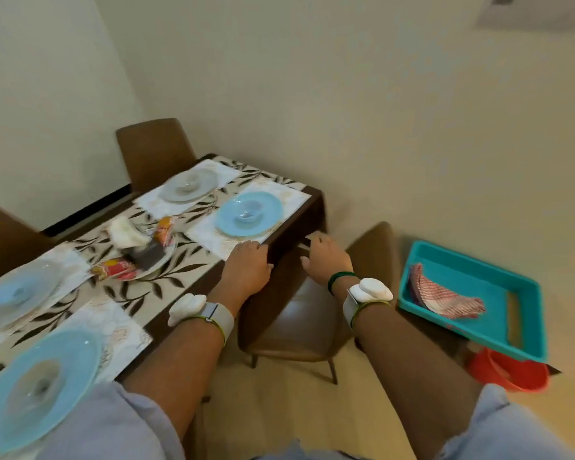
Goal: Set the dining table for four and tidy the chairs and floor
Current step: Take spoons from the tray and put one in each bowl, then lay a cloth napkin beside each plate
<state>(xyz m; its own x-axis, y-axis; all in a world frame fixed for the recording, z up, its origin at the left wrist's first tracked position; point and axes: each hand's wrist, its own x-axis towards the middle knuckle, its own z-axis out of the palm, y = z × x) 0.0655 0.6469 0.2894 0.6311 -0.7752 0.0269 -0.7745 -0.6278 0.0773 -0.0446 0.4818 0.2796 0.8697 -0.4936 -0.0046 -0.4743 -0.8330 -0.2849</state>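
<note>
Hands (246, 270) (palms down) — at table (299, 217) edge

A teal rectangular plastic tray (468, 277) with raised sides sits at the right, tilted in the view, with a long slot cut near one end. A crumpled red-and-white checked cloth (445, 297) lies inside it, towards the other end. An orange round plastic bucket (512, 373) stands just below the tray's lower corner, partly hidden by it. Plain cream walls (379, 111) meet in a corner; a black strip (87, 209) runs along the foot of the left one. A blurred grey vent (518, 11) shows top right.
</note>
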